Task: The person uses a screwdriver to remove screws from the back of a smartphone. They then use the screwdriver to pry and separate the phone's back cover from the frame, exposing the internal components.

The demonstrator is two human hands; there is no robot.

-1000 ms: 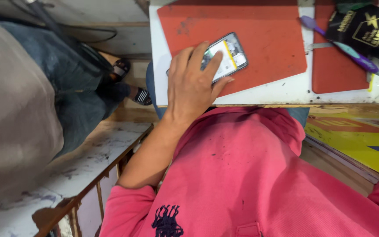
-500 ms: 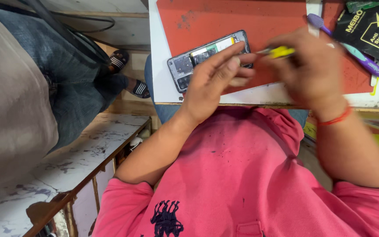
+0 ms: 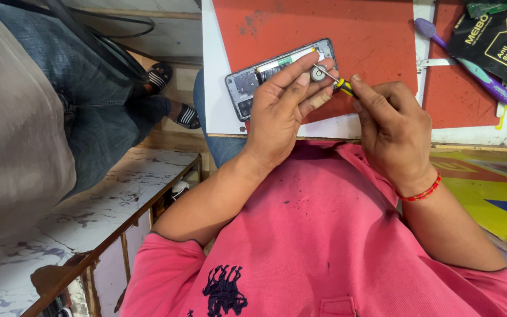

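1. An opened phone is held flat on the red mat by the left hand, fingers spread over it.
2. A small screwdriver is pinched in the closed fingers of the right hand.
3. The tip is best kept upright and seated squarely, pressure light.

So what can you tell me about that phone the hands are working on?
The phone lies flat and slanted on the red mat, near the table's edge. Its back is off, so grey metal insides, dark parts and a white-green strip show. The left hand covers its lower side, fingers pressing it down. The right hand points a thin yellow-handled screwdriver at its right end, by a small round metal part.
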